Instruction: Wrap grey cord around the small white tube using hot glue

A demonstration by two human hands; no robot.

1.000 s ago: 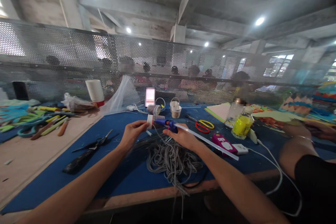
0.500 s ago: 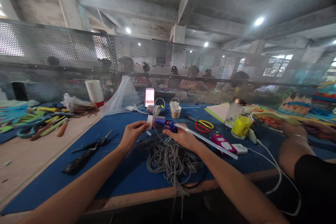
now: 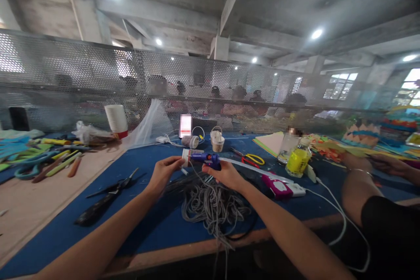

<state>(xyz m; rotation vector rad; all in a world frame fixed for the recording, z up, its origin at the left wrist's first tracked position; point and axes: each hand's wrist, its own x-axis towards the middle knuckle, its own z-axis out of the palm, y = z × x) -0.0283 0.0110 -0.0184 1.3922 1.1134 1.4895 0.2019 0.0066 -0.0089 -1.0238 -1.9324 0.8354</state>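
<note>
Between the fingertips of my left hand (image 3: 163, 172) is a small white paper cup (image 3: 185, 158), tipped on its side. My right hand (image 3: 229, 176) grips a blue glue gun (image 3: 210, 160), its nozzle at the cup; whether they touch I cannot tell. A long clear glue stick (image 3: 252, 168) sticks out of the gun's back. Grey cord (image 3: 213, 203) lies in a loose heap below my hands, and one strand runs up towards the cup. Beyond them stand a small pale cup with a handle (image 3: 217, 142) and a cord-wrapped cup (image 3: 193, 141) on its side.
Black pliers (image 3: 106, 197) lie on the left of the blue mat (image 3: 141, 227). Scissors (image 3: 252, 159), a purple-and-white box (image 3: 277, 187) and a bottle of yellow liquid (image 3: 298, 161) are on the right. A lit phone (image 3: 185, 125) stands behind. A co-worker's arm (image 3: 357, 183) is at far right.
The glue gun has tilted so its glue stick lies flatter, and its nozzle now overlaps the cup's side. My left hand still holds the cup. The whole view has shifted slightly.
</note>
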